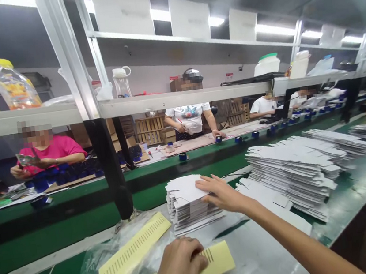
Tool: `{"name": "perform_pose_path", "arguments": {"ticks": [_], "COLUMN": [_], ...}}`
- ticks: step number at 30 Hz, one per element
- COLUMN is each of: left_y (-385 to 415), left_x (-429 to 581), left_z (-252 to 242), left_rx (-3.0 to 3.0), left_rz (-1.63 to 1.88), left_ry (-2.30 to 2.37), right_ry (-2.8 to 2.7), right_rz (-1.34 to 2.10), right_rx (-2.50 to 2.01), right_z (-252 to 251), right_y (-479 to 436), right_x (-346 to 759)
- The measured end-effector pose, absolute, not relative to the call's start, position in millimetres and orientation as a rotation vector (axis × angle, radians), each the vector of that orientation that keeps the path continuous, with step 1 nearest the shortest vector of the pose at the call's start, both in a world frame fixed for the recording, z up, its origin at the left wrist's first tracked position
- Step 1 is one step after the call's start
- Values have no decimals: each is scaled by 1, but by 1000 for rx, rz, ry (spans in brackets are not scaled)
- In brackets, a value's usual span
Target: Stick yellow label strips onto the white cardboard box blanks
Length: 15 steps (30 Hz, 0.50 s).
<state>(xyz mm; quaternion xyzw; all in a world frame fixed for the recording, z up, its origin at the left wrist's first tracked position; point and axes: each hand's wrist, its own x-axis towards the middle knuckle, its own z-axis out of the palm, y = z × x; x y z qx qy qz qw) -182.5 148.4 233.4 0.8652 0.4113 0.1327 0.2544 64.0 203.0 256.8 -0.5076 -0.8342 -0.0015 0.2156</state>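
With the left grip (181,261), holds a yellow sheet (220,263) bearing dark printed marks, with thumb and fingers closed on it, nearer the table's (361,177) near edge than a short stack of flat white cartons (192,211). With the right grip (221,194), touches the top of that stack, with fingers spread and open, close to the table's far edge. Just left of the stack, has a second yellow sheet (135,249) amid clear plastic film (89,273); cannot tell whether in it or on it. Right of the stack, has taller piles of white cartons (284,178) ranged along the table between far and near edges. Beyond the far edge, faces a green belt (151,176), small dark-blue items (182,156), and across from these a person in a pink top (67,149) and another in a white top (189,118).
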Motion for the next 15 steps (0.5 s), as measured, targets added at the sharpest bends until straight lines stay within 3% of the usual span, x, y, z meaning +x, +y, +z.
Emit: {"name": "perform_pose_path", "arguments": {"ticks": [6,15], "left_y": [139,146], "left_x": [-180,-211], "left_z": [243,244], "left_rx": [2238,2042], "left_rz": [413,494], "left_ry": [905,1034], "right_ry": [-2318,-2089], "right_rz": [-110,-476], "right_rx": [-1291,-1091], "right_z": [265,271], "right_y": [203,208], "right_x": [66,56]}}
